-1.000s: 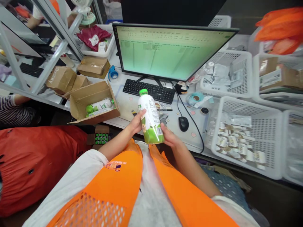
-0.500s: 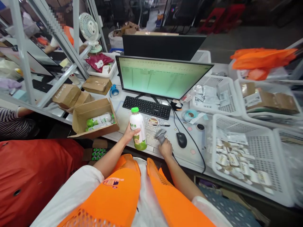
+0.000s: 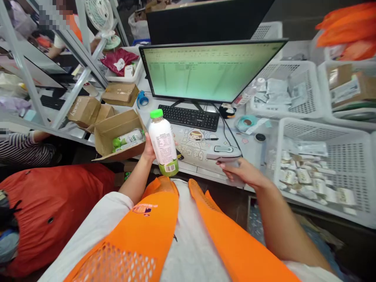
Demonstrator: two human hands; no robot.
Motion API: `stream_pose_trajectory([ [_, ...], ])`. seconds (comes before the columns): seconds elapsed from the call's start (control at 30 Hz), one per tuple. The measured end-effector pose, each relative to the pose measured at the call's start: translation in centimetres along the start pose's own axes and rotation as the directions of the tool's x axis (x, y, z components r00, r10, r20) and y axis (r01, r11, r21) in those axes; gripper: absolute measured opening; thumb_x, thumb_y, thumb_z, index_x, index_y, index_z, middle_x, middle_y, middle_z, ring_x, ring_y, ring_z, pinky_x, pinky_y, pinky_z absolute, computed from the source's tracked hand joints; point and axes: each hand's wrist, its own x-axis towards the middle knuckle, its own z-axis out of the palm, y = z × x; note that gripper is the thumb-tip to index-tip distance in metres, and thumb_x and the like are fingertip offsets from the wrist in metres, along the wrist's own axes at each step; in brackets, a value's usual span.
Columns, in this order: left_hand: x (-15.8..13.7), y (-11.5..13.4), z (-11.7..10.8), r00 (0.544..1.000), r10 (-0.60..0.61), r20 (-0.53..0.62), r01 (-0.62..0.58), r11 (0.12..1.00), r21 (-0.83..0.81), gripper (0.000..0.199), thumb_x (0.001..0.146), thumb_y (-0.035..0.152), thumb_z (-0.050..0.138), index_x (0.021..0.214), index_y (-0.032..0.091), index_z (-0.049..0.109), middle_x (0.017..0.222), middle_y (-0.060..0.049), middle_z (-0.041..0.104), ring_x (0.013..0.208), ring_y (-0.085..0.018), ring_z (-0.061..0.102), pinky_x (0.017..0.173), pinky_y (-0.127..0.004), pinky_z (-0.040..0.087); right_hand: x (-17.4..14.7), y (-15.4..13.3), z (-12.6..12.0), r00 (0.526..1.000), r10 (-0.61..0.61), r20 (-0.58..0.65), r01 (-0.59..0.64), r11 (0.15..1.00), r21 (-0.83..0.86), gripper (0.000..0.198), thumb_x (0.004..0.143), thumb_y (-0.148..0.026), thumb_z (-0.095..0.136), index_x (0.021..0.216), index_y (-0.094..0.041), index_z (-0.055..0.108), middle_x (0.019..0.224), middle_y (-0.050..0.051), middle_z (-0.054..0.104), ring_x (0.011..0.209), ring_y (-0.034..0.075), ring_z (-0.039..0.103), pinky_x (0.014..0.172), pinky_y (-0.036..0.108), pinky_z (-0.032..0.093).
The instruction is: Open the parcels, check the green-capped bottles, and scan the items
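My left hand [image 3: 149,148] is closed around a white and green bottle [image 3: 163,143] with a green cap. The bottle is held nearly upright above the desk's front edge, its printed text and barcode facing me. In my right hand [image 3: 241,172] is a grey handheld barcode scanner [image 3: 225,153], raised over the desk with its head pointing left toward the bottle. Left of the bottle stands an open cardboard box [image 3: 102,135] with similar bottles lying in it.
A monitor [image 3: 205,72] and a black keyboard [image 3: 190,118] stand ahead. White baskets of small packages [image 3: 346,156] line the right side. A metal frame [image 3: 72,92] rises at the left, with a red bag [image 3: 53,211] below. A co-worker's striped sleeve [image 3: 20,145] shows at far left.
The bottle has turned so its barcode side faces me, and has shifted slightly left. My right hand has lifted the scanner and swung it rightward, its head now pointing left.
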Motion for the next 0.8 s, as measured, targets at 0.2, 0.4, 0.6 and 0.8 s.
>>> stream_pose_trajectory([
  [0.2, 0.9, 0.6, 0.8, 0.999, 0.020, -0.031, -0.023, 0.996, -0.091, 0.113, 0.075, 0.105, 0.031, 0.128, 0.012, 0.068, 0.105, -0.017, 0.079, 0.110, -0.040, 0.075, 0.091, -0.054, 0.063, -5.8, -2.0, 0.0, 0.996, 0.047, 0.077, -0.056, 0.991, 0.123, 0.077, 0.065, -0.072, 0.086, 0.113, -0.016, 0.064, 0.051, -0.008, 0.044, 0.044, 0.009, 0.037, 0.041, 0.024, 0.029],
  [0.4, 2.1, 0.0, 1.4, 0.980, 0.116, -0.160, -0.114, 0.993, 0.022, 0.108, 0.082, 0.101, 0.027, 0.129, 0.013, 0.068, 0.119, -0.018, 0.077, 0.127, -0.039, 0.068, 0.103, -0.053, 0.059, -6.8, -3.4, 2.4, 0.949, -0.311, -0.057, 0.292, 0.931, -0.217, 0.052, 0.083, -0.063, 0.072, 0.112, -0.020, 0.076, 0.090, 0.009, 0.078, 0.084, 0.027, 0.072, 0.071, 0.038, 0.061],
  [0.6, 4.1, -1.9, 0.3, 0.943, 0.214, -0.254, -0.198, 0.976, 0.087, 0.098, 0.084, 0.097, 0.033, 0.125, 0.016, 0.071, 0.127, -0.017, 0.075, 0.144, -0.035, 0.055, 0.116, -0.052, 0.052, -6.4, -3.6, 4.0, 0.936, -0.343, -0.076, 0.288, 0.874, -0.391, 0.047, 0.087, -0.059, 0.064, 0.111, -0.021, 0.078, 0.113, 0.009, 0.080, 0.105, 0.033, 0.075, 0.091, 0.044, 0.062],
  [0.8, 4.8, -2.6, -0.7, 0.942, 0.192, -0.274, -0.165, 0.979, 0.121, 0.095, 0.088, 0.093, 0.030, 0.125, 0.016, 0.071, 0.123, -0.015, 0.077, 0.140, -0.032, 0.059, 0.114, -0.049, 0.054, -6.6, -3.6, 3.4, 0.927, -0.362, -0.092, 0.302, 0.871, -0.389, 0.047, 0.088, -0.059, 0.064, 0.113, -0.020, 0.077, 0.113, 0.009, 0.080, 0.106, 0.032, 0.074, 0.091, 0.040, 0.060],
])
